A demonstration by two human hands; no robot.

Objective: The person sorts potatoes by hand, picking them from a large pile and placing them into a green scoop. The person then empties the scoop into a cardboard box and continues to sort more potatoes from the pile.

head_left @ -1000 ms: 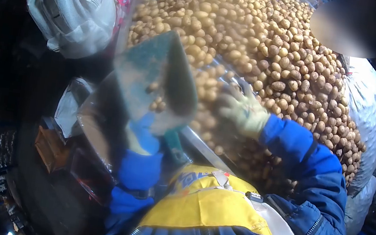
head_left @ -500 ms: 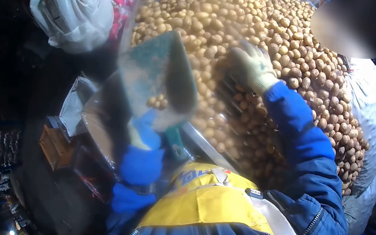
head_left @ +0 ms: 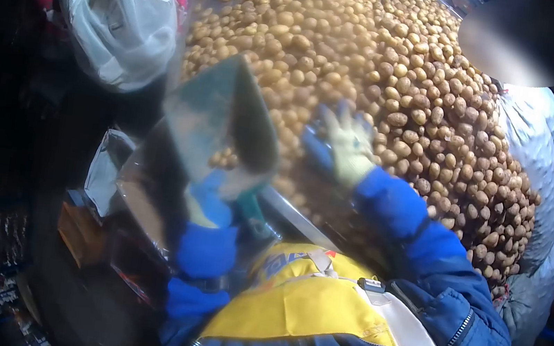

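Note:
My left hand (head_left: 212, 199), in a blue and cream work glove, grips the near edge of a green scoop (head_left: 210, 119) shaped like a dustpan. Its short green handle (head_left: 254, 213) points back toward my body. Several small potatoes lie inside the pan by my fingers. My right hand (head_left: 347, 144), gloved the same way, rests with spread fingers on the near side of a big heap of potatoes (head_left: 411, 110). Haze blurs the middle of the view, so contact with single potatoes is hard to make out.
White sacks (head_left: 537, 165) border the heap on the right. At upper left hangs a whitish bag (head_left: 122, 19). Below it are an upright white bag (head_left: 107, 168) and a brown box (head_left: 82, 228). A metal edge (head_left: 299, 216) runs before my yellow apron (head_left: 309, 300).
My right hand has drawn back toward my body and slightly left, its fingers now spread. The scoop in my left hand has shifted slightly left. Fewer potatoes show in the pan.

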